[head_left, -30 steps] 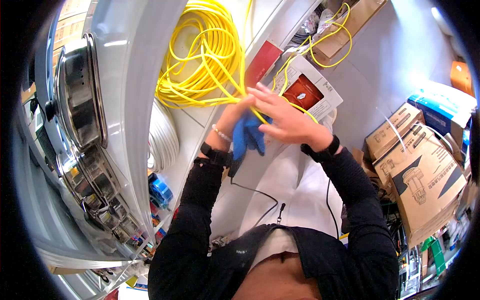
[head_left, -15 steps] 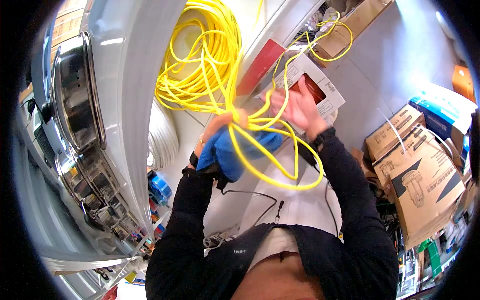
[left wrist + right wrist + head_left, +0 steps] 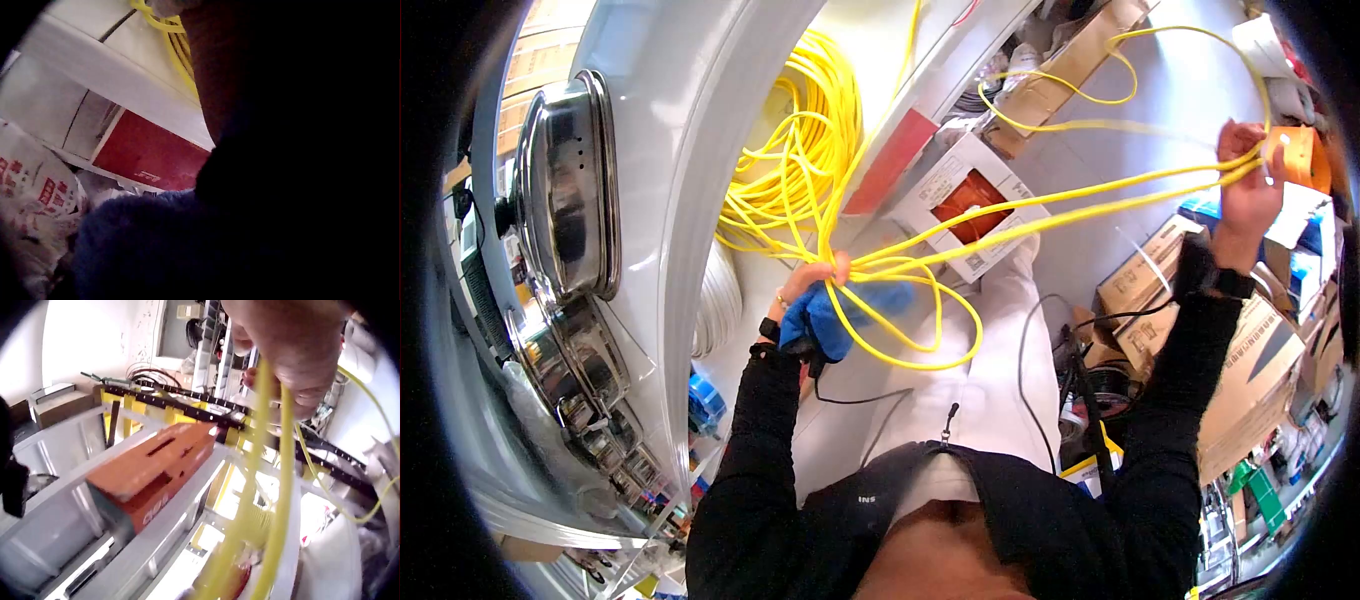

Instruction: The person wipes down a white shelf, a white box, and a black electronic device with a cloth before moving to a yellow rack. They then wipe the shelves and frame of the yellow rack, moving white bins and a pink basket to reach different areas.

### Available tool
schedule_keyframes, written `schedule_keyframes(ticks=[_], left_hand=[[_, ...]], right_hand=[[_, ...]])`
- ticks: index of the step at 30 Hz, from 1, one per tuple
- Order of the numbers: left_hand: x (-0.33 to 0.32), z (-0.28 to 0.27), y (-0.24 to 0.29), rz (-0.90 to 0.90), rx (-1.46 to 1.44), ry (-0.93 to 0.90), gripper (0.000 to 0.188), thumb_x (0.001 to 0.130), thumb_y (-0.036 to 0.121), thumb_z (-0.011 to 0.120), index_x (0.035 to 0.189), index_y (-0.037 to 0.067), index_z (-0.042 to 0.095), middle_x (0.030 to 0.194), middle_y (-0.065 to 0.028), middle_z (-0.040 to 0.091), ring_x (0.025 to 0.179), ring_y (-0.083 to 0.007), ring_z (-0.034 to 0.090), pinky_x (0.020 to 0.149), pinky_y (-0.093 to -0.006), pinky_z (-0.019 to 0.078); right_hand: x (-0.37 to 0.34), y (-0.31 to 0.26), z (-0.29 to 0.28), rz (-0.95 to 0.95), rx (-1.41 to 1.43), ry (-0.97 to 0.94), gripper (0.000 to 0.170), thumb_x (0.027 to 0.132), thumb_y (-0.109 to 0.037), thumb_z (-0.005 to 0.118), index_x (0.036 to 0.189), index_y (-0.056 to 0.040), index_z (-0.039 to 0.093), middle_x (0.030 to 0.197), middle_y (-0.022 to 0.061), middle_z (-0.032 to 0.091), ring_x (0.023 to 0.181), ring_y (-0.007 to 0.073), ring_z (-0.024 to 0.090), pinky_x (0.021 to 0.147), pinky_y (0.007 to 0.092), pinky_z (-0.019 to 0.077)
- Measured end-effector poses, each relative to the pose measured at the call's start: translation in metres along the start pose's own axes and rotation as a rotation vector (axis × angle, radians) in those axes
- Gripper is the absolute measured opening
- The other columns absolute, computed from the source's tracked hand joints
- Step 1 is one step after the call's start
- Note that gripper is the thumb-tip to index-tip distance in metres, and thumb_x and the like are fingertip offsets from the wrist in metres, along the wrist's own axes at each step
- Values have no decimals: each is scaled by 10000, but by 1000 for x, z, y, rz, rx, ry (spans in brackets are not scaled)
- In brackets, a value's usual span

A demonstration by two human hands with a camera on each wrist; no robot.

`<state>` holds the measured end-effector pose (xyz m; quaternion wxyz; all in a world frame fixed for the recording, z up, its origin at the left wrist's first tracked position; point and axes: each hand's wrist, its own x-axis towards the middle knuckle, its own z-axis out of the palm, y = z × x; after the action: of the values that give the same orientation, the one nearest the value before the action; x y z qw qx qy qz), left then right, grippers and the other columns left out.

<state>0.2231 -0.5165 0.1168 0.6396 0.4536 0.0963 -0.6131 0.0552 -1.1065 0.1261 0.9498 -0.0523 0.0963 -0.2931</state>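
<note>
Yellow cable [image 3: 1020,235] runs in two taut strands between the hands. The left hand [image 3: 815,277] grips a bunch of its strands, with a blue cloth [image 3: 825,322] hanging at the palm. Loops droop below that hand, and a large yellow coil [image 3: 825,100] lies beyond it. Out at the far right, the right hand [image 3: 1250,190] holds the strands with curled fingers; in the right wrist view the same hand [image 3: 294,350] has two strands hanging from it. The left wrist view is mostly dark, showing blue cloth [image 3: 137,237] and part of the coil [image 3: 180,53].
A white box with an orange-red window [image 3: 920,200] lies ahead, beside a red panel [image 3: 890,160]. Cardboard boxes [image 3: 1240,400] stand at the right. Metal lidded pans [image 3: 570,190] line the left. A white cable coil [image 3: 718,300] sits below the yellow one.
The right hand has moved far out to the right, drawing cable strands with it. The left hand has shifted slightly left and down, still gripping the bunch.
</note>
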Motion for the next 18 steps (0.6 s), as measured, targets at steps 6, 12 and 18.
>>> schedule_keyframes(ticks=[6,12,18], left_hand=[[12,6,3,14,228,34,308,908,392,566,837,99,506,696,-24,514,641,-121,527,566,-238,447],[29,-26,-11,-148,109,27,259,926,336,569,904,77,568,881,3,514,829,-102,504,755,-236,421],[42,-3,-10,-147,3,52,204,941,290,602,993,94,585,943,-9,592,874,-110,580,783,-256,483]], right_hand=[[56,-167,3,150,-232,-88,253,940,-110,551,1045,96,450,888,133,501,874,252,528,972,449,445],[51,-173,30,-245,-853,276,274,1042,-237,366,1030,10,485,732,3,337,600,96,319,527,227,301],[-44,24,81,-501,-1232,275,247,1039,-242,383,1107,-42,512,679,-38,323,565,49,266,485,211,248]])
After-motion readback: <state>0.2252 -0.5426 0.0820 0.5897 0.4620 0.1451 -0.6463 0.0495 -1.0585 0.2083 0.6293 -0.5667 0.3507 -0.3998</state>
